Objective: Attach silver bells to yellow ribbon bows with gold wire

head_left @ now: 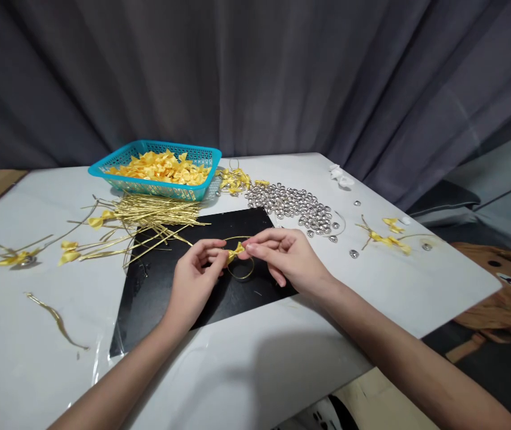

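Note:
Above a black mat, both hands meet at a small yellow ribbon bow. My left hand is closed, thumb and forefinger pinching the bow's left side. At its right side, the fingertips of my right hand are pressed together on the bow or the wire by it; my fingers hide which. A thin gold wire curves in a loop below the bow, and another stretch of wire arcs above it.
A blue basket of yellow bows stands at the back left, with a pile of gold wire ties before it. Silver heart-shaped pieces spread behind the mat. Loose bows with wires lie right, others left. A grey curtain hangs behind.

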The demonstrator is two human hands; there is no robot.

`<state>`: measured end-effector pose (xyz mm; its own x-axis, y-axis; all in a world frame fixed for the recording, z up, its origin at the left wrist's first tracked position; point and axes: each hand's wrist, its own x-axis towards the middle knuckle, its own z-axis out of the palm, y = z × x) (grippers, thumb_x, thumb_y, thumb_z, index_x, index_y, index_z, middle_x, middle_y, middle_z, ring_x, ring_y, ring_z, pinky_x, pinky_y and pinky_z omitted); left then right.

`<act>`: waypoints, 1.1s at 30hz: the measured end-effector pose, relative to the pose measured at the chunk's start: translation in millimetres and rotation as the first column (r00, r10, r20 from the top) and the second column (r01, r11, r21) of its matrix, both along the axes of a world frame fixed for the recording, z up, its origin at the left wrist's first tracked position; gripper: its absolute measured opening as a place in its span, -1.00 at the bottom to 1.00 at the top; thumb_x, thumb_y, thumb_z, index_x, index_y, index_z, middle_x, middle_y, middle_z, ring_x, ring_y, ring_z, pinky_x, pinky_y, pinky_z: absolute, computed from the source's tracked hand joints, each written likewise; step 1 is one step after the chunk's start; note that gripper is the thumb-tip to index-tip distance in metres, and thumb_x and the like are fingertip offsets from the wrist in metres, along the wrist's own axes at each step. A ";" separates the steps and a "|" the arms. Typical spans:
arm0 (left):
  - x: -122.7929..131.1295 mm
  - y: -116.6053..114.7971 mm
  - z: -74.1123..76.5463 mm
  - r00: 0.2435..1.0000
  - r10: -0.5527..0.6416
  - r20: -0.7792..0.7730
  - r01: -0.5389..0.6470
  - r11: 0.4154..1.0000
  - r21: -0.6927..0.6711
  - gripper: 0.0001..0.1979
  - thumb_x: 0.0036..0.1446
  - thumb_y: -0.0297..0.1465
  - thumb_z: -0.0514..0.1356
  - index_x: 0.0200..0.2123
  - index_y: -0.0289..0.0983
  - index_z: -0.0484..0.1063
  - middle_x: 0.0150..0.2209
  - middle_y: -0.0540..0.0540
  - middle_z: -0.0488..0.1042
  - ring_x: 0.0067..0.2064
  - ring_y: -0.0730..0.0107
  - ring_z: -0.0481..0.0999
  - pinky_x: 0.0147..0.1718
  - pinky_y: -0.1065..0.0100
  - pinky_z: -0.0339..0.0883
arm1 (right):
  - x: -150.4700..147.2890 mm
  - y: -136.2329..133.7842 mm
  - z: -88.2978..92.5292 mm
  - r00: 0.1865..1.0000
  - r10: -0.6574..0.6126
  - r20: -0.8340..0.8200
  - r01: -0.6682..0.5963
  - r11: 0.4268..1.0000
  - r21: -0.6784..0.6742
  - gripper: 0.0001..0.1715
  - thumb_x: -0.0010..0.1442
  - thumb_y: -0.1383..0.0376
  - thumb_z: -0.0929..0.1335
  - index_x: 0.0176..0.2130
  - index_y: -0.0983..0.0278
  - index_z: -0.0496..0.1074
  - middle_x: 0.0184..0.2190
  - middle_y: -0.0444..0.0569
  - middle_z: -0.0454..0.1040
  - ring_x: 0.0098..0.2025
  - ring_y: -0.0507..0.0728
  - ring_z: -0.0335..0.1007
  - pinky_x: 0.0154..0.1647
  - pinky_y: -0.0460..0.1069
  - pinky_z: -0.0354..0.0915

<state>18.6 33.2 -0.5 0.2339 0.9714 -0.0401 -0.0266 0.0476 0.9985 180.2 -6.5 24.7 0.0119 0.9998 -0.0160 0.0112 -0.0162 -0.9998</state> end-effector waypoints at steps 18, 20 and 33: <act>-0.2 -1.4 1.6 0.974 -0.019 0.226 0.085 0.954 -0.287 -0.78 -0.27 -0.35 0.40 -0.45 -0.29 0.59 -0.39 -0.08 0.60 -0.32 0.33 0.55 -0.22 0.35 0.42 | -28.4 -10.0 -27.7 0.972 -0.234 -0.007 0.233 0.971 -0.056 -0.74 -0.01 0.15 0.45 -0.44 0.31 0.49 -0.58 -0.11 0.46 -0.58 0.00 0.42 -0.55 -0.11 0.34; 0.3 -0.9 2.6 0.973 -0.024 0.230 0.095 0.947 -0.305 -0.78 -0.28 -0.35 0.41 -0.46 -0.29 0.59 -0.40 -0.09 0.60 -0.32 0.32 0.55 -0.23 0.34 0.42 | -29.3 -10.6 -28.2 0.972 -0.235 0.005 0.235 0.971 -0.037 -0.74 -0.01 0.14 0.45 -0.44 0.31 0.48 -0.57 -0.11 0.46 -0.57 0.00 0.43 -0.52 -0.09 0.37; 4.6 -4.4 -2.1 0.985 -0.065 0.157 0.100 0.969 -0.227 -0.83 -0.18 -0.32 0.38 -0.50 -0.30 0.55 -0.45 -0.02 0.53 -0.36 0.42 0.45 -0.33 0.45 0.31 | -31.5 -11.1 -35.5 0.982 -0.175 0.076 0.175 0.985 0.012 -0.83 0.04 0.22 0.41 -0.42 0.30 0.50 -0.53 -0.09 0.48 -0.54 0.02 0.44 -0.45 -0.07 0.38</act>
<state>23.2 28.7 -2.6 0.3332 0.9162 -0.2226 -0.1588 0.2873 0.9446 148.8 -17.6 -10.7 0.1874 0.9823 -0.0034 0.0846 -0.0195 -0.9962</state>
